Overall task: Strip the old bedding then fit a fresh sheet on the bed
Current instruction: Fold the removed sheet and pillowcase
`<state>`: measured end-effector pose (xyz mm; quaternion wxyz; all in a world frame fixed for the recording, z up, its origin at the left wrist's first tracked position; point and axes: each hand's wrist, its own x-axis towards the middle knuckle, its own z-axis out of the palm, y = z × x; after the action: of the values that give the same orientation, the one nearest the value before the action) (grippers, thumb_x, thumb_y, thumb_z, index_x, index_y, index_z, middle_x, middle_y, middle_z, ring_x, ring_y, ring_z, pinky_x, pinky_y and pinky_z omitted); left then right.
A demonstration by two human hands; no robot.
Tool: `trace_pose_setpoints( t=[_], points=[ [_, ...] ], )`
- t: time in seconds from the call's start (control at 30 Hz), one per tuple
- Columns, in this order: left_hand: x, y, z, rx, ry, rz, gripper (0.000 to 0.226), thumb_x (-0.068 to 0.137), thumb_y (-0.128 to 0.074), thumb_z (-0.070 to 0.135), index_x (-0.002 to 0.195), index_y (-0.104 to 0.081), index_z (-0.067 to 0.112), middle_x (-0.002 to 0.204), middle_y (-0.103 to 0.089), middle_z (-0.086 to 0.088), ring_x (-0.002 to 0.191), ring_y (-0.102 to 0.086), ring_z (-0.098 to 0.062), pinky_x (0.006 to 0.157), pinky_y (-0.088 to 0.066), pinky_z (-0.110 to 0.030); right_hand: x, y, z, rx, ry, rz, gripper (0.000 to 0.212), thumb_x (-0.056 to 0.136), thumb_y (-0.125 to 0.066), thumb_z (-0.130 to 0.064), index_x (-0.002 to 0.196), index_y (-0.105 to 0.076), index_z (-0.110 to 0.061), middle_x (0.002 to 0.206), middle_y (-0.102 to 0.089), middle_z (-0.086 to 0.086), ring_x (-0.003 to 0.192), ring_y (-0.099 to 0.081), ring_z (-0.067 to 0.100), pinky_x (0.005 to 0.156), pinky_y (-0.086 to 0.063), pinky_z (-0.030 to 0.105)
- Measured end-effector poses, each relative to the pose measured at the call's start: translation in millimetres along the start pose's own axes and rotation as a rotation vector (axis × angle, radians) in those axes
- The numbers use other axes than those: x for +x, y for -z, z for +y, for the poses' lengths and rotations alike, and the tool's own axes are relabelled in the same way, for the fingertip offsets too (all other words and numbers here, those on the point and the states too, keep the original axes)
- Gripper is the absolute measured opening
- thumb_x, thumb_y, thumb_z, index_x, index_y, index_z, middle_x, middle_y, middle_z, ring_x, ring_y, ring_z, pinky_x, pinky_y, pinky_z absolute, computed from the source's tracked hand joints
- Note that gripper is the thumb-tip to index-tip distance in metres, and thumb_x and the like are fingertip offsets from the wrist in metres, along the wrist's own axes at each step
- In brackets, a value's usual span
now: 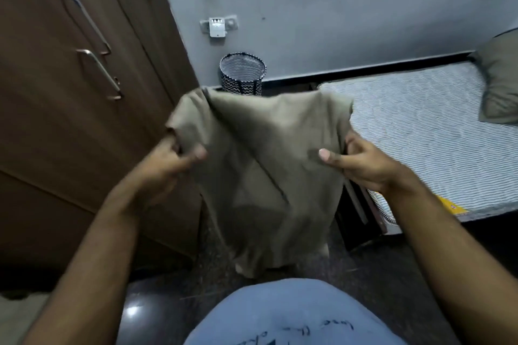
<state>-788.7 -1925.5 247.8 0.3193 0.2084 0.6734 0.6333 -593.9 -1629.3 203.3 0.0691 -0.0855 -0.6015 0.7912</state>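
- Head view: left hand & right hand each pinch a top corner of the olive sheet, held up w/ hands apart, prob. to find its edges.
- Sheet hangs beside the bed (mattress bare, pillow on it), not yet spread.

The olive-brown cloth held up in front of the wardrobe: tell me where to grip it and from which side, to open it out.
Grip the olive-brown cloth at its two top corners, from the near side, as judged from its pose. It hangs loosely folded from its upper edge, a diagonal crease running down the middle. The left hand pinches the left corner; the right hand holds the right edge slightly lower and could shift higher.
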Motion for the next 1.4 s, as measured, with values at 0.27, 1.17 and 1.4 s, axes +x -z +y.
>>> trace_pose_setpoints(
  t=[0.27, 1.17, 1.4],
  points=[
    [-0.4, 0.4, 5.2, -0.242, -0.141, 0.123, 0.024, 0.098, -0.062, 0.019, 0.119, -0.074, 0.020, 0.114, -0.076, -0.005, 0.104, -0.073, -0.019, 0.083, -0.061, -0.033, 0.8, 10.1, -36.7, 0.414, 0.205, 0.139, 0.049, 0.097, -0.039, -0.043, 0.129, -0.064, -0.016, 0.130, -0.068, 0.004, 0.125, -0.060, 0.021, 0.101, -0.051, 0.038],
    [-2.1, -6.7, -45.3, -0.012, -0.016, -0.058, 0.072, 0.062, -0.083, 0.072, 0.107, -0.073, 0.017, 0.104, -0.078, 0.007, 0.101, -0.071, -0.006, 0.085, -0.057, -0.021, -10.4, 26.6, 23.9, 0.292, 0.021, 0.137, 0.050, 0.103, -0.041, -0.037, 0.140, -0.049, -0.004, 0.143, -0.053, 0.019, 0.134, -0.051, 0.028, 0.110, -0.044, 0.040],
    [29.1, -35.5, -65.7, 0.141, -0.111, 0.084, 0.024, 0.096, -0.062, 0.000, 0.099, -0.077, 0.018, 0.094, -0.078, 0.003, 0.089, -0.071, -0.011, 0.086, -0.058, -0.036, 10.5, 35.4, 26.7, 0.061, 0.044, 0.476, 0.030, 0.101, -0.057, -0.026, 0.113, -0.068, -0.001, 0.101, -0.075, 0.011, 0.093, -0.067, 0.021, 0.100, -0.048, 0.049]
  ],
)
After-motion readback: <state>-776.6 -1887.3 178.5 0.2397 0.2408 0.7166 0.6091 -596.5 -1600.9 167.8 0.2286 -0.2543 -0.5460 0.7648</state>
